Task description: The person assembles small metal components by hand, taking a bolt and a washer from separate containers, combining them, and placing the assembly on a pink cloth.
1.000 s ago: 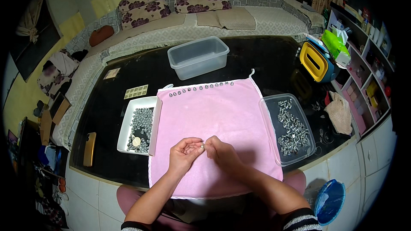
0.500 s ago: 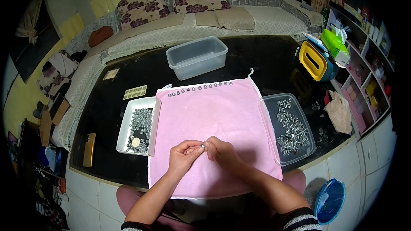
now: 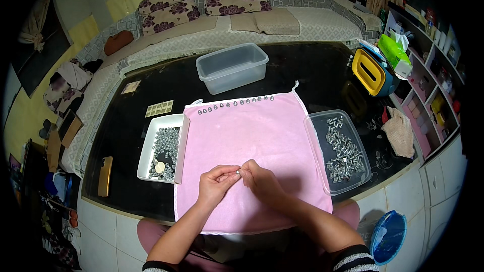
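We pinched a small silvery piece [image 3: 238, 172] between the thumb and finger of our left hand [image 3: 216, 182], above the near half of the pink cloth [image 3: 242, 131]. Our right hand [image 3: 262, 179] met it with curled fingers, their exact grip hidden. Our forearms slanted inward from the lower edge.

Left hand [image 3: 214, 185] and right hand [image 3: 263, 182] meet over pink cloth [image 3: 252, 136]. Left fingers [image 3: 225, 170] pinch small silvery piece [image 3: 238, 172]; right fingers [image 3: 248, 167] right beside it, grip hidden. Row of metal parts [image 3: 241, 102] along cloth's far edge. White tray [image 3: 182, 151] with clear beads [image 3: 167, 142] at left, shallow clear tray [image 3: 356, 132] with silver cylinders [image 3: 346, 152] at right. Clear tub [image 3: 232, 79] beyond cloth, on black worktop [image 3: 297, 65].
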Available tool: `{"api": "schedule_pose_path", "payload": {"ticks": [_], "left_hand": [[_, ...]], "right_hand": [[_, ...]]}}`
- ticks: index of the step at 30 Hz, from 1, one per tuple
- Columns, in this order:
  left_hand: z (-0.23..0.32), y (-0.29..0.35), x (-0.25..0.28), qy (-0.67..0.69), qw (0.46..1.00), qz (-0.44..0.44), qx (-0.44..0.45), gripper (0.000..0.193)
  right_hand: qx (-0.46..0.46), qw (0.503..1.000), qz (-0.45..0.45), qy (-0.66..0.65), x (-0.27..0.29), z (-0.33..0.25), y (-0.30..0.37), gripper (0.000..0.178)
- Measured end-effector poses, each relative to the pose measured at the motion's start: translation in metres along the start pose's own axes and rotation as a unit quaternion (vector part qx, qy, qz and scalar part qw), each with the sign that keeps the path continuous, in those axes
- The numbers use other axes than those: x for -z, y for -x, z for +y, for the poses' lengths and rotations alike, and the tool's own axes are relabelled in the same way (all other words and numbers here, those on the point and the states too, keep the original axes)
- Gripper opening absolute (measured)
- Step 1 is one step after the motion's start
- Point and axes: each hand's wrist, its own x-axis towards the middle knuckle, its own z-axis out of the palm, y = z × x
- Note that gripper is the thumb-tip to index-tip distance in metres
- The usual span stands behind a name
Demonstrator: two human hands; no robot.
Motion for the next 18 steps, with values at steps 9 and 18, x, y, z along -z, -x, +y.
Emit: {"api": "schedule_pose_path", "payload": {"ticks": [9,18], "left_hand": [[-0.003,-0.001,0.004,0.037,0.998,0.000,0.058,0.011],[0.002,0.004,-0.001,-0.094,0.995,0.006,-0.027,0.011]], "right_hand": [[0.055,0.998,0.004,0.023,0.004,-0.005,-0.001,0.016],[-0.111,0.978,-0.075,-0.158,0.013,-0.013,-0.001,0.033]]}}
